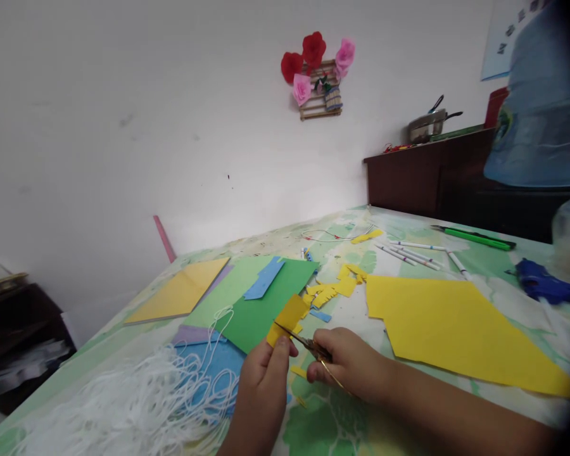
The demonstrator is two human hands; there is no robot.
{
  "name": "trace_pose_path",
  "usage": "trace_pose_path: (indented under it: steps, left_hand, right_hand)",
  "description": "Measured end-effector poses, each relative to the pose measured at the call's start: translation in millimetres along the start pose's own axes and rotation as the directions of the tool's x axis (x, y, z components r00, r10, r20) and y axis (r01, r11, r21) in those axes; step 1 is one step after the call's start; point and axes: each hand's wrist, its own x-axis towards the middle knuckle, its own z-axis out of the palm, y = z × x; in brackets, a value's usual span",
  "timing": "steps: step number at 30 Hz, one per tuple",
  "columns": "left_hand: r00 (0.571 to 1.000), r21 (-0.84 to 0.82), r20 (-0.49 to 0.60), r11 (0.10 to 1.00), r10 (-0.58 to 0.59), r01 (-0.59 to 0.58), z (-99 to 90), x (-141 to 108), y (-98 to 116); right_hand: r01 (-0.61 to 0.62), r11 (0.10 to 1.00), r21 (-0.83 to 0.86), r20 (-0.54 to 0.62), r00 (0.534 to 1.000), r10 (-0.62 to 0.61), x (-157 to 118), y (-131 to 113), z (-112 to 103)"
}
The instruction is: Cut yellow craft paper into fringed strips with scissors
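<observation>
Between the thumb and fingers of my left hand (pixel 268 373) is a small piece of yellow paper (pixel 291 313), pinched at its lower end. My right hand (pixel 346 362) is closed around the handles of a small pair of gold-handled scissors (pixel 308 344). The scissor blades point left and lie across the yellow piece, just above my left thumb. Behind the scissors lie several yellow scraps (pixel 323 292) and a small blue strip (pixel 320 315). A large cut sheet of yellow paper (pixel 449 323) spreads out to the right, beyond my right forearm.
A tangle of white cord (pixel 123 405) fills the table's near left. Green sheets (pixel 275 304), a blue piece (pixel 265 278) and a yellow-orange sheet (pixel 180 294) lie behind it. At the right are white sticks (pixel 408 253), a green cutter (pixel 479 238) and a dark blue tool (pixel 546 283).
</observation>
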Motion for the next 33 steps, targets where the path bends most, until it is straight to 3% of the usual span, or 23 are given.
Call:
trace_pose_path:
  steps: [13, 19, 33]
  left_hand:
    - [0.998, -0.045, 0.057, 0.998, -0.035, 0.037, -2.4, 2.7, -3.1]
    - [0.978, -0.191, 0.18, 0.971, -0.107, 0.142, -1.3, 6.6, -3.1]
    - [0.944, -0.425, 0.287, 0.862, -0.161, 0.276, 2.0, 8.8, -0.6]
  right_hand:
    - [0.061, 0.998, -0.026, -0.009, 0.998, -0.061, -1.8, 5.7, 2.5]
    - [0.069, 0.997, 0.024, -0.002, 0.998, -0.069, -2.5, 8.7, 2.7]
    - [0.092, 0.995, 0.047, 0.014, 0.996, -0.092, -1.2, 16.0, 4.7]
